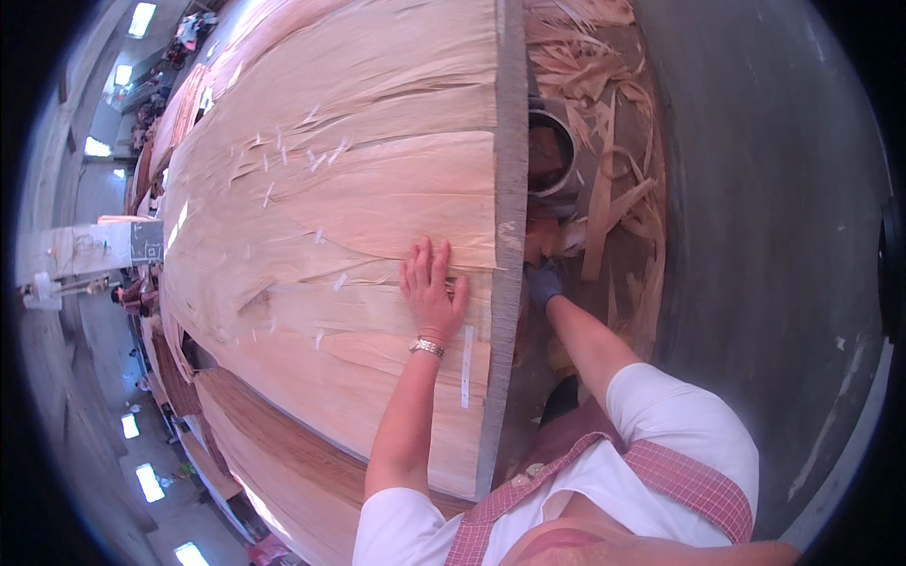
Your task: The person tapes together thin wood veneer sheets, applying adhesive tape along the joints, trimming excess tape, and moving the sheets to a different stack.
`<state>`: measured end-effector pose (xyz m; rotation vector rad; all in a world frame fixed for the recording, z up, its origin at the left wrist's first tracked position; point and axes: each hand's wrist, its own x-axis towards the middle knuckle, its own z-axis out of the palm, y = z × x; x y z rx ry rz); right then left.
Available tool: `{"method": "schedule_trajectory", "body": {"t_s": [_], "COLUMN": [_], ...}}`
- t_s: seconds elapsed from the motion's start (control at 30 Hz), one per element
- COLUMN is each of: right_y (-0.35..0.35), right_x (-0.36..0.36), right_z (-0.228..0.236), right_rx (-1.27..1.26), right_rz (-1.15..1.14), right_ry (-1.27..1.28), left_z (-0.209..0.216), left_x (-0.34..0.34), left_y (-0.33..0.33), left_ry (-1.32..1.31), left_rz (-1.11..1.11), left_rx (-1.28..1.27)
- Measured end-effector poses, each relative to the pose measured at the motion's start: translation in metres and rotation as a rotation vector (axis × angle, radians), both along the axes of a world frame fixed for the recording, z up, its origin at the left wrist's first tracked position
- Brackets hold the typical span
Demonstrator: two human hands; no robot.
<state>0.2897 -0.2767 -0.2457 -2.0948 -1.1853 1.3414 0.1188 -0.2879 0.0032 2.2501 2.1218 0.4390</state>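
My left hand (434, 297), with a metal watch band at the wrist, lies flat with spread fingers on a large pale wood veneer sheet (406, 198). Close to that hand is a short dark split in the sheet, and a long white perforated strip of tape (466, 368) lies along its right part. My right hand (544, 285), in a bluish glove, reaches down past the table's grey edge (510, 189). Its fingers are mostly hidden beside an orange-brown object (542, 241) that I cannot make out.
Small white tape pieces (321, 158) dot the veneer. Right of the edge, a round container (555, 151) holds something brown. Torn veneer strips (604, 208) litter the floor around it. Darker brown veneer (274, 424) lies at lower left. Other people and stacks are far left.
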Motion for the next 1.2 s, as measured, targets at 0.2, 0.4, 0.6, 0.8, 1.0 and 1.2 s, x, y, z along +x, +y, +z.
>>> {"method": "schedule_trajectory", "body": {"t_s": [0.2, 0.4, 0.6, 0.8, 1.0, 1.2], "right_y": [-0.001, -0.001, -0.043, -0.061, -0.047, -0.033], "right_x": [0.003, 0.043, 0.049, 0.071, 0.069, 0.06], "right_z": [0.001, -0.122, -0.04, -0.008, 0.016, 0.021], "right_rx": [-0.1, 0.022, -0.236, -0.086, -0.194, -0.121], "right_rz": [0.342, 0.378, -0.148, -0.234, -0.021, 0.216], "right_ry": [-0.144, -0.199, 0.306, 0.534, 0.553, 0.442], "left_z": [0.0, 0.008, 0.005, 0.006, 0.01, 0.011], "left_x": [-0.007, 0.012, -0.002, 0.004, 0.008, 0.01], "left_y": [-0.019, 0.016, -0.013, -0.006, 0.0, -0.002], "left_ry": [-0.007, -0.05, -0.031, -0.023, -0.018, -0.007], "left_rz": [0.076, -0.026, 0.05, 0.035, 0.018, 0.025], "left_rx": [-0.001, 0.032, -0.029, -0.012, -0.016, -0.039]}}
